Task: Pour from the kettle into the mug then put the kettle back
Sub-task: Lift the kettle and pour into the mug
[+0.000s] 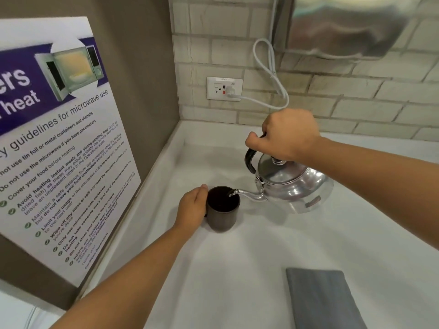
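Note:
A shiny metal kettle (pixel 294 184) with a black handle hangs tilted to the left above the white counter (pixel 237 269). My right hand (pixel 287 136) is closed around the top of that handle. The kettle's thin spout tip sits over the rim of a dark brown mug (pixel 222 212), and a small stream of water shows at the tip. The mug stands upright on the counter. My left hand (pixel 192 207) wraps the mug's left side, where its handle is hidden behind my fingers.
A grey folded cloth (pixel 320 298) lies on the counter at the front right. A microwave guideline poster (pixel 59 143) covers the brown left wall. On the tiled back wall, a socket (pixel 224 88) holds a white plug and looped cable. A steel appliance (pixel 344 24) hangs above.

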`<state>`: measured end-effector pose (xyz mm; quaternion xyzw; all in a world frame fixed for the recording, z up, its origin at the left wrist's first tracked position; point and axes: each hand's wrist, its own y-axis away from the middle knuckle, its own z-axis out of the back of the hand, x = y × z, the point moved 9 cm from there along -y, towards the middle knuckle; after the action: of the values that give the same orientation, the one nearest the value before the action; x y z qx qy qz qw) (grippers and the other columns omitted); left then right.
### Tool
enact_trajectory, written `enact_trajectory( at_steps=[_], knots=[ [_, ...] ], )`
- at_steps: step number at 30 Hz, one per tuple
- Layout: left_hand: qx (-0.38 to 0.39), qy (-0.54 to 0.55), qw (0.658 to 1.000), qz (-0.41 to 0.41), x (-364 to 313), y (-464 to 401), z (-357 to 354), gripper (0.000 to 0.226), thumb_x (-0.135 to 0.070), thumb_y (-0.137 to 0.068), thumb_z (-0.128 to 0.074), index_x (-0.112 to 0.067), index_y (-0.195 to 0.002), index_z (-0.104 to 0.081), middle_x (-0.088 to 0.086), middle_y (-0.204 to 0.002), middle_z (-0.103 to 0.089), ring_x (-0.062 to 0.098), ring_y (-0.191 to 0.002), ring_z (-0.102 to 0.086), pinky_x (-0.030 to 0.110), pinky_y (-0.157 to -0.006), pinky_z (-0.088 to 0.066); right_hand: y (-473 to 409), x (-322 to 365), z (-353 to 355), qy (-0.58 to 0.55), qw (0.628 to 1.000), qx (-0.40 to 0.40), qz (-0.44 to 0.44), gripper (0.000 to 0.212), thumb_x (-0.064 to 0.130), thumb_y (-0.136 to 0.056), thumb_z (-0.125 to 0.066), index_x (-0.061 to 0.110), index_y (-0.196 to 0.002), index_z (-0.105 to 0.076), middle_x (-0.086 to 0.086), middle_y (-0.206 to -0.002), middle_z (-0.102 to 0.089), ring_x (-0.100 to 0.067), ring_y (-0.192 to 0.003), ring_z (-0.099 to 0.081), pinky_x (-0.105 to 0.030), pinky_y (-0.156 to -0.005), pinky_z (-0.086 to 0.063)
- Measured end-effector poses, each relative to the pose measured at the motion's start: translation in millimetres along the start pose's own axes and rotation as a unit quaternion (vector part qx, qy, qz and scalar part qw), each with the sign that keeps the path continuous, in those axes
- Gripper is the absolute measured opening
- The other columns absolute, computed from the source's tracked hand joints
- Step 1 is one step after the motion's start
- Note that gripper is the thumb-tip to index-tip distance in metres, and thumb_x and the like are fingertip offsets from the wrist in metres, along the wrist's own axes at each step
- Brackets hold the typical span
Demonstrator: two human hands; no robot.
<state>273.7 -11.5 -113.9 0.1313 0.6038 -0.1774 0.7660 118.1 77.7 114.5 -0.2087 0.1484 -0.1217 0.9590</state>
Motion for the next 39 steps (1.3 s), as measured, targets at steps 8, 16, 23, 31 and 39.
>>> enact_trajectory(
  at_steps=[8, 16, 23, 31, 39],
  knots=[
    [0.003, 0.000, 1.000, -0.002, 0, -1, 0, 0.046, -0.037, -0.097, -0.041, -0.016, -0.056, -0.036, -0.004, -0.051, -0.040, 0.010, -0.051, -0.040, 0.029, -0.059, -0.037, -6, 15, 9, 0.025, 0.999, -0.003, 0.040, 0.053, 0.051, -0.075, -0.035, 0.013, -0.039, -0.030, 0.000, -0.037, -0.028, -0.021, -0.035, -0.029, -0.021, -0.043, -0.024],
    [0.010, 0.002, 1.000, -0.006, 1, -1, -1, 0.043, -0.037, -0.097, -0.040, -0.011, -0.063, -0.044, 0.005, -0.061, -0.046, 0.014, -0.059, -0.045, 0.029, -0.061, -0.039, -10, 19, 11, 0.051, 0.997, -0.007, 0.059, 0.054, 0.050, -0.076, -0.037, 0.013, -0.038, -0.032, 0.000, -0.036, -0.028, -0.020, -0.033, -0.026, -0.021, -0.043, -0.022],
    [0.011, 0.008, 1.000, 0.005, 3, -2, -2, 0.045, -0.038, -0.097, -0.040, -0.009, -0.062, -0.046, 0.007, -0.063, -0.049, 0.017, -0.061, -0.047, 0.033, -0.065, -0.043, -10, 20, 11, 0.055, 0.996, -0.004, 0.065, 0.053, 0.049, -0.076, -0.037, 0.013, -0.038, -0.032, 0.000, -0.036, -0.029, -0.020, -0.033, -0.027, -0.021, -0.043, -0.024],
    [0.012, 0.010, 1.000, 0.010, 4, -1, -2, 0.051, -0.038, -0.097, -0.040, 0.004, -0.072, -0.052, 0.010, -0.067, -0.053, 0.018, -0.064, -0.051, 0.032, -0.065, -0.044, -10, 22, 12, 0.063, 0.995, -0.004, 0.072, 0.054, 0.049, -0.077, -0.038, 0.013, -0.038, -0.031, 0.001, -0.036, -0.028, -0.019, -0.034, -0.025, -0.021, -0.043, -0.023],
    [0.008, 0.007, 1.000, 0.016, 4, -1, -1, 0.046, -0.038, -0.097, -0.041, -0.007, -0.064, -0.048, 0.007, -0.063, -0.051, 0.016, -0.061, -0.050, 0.032, -0.064, -0.043, -10, 18, 11, 0.044, 0.997, -0.008, 0.062, 0.053, 0.049, -0.076, -0.036, 0.013, -0.038, -0.031, 0.001, -0.036, -0.028, -0.020, -0.034, -0.027, -0.021, -0.043, -0.025]
  ],
)
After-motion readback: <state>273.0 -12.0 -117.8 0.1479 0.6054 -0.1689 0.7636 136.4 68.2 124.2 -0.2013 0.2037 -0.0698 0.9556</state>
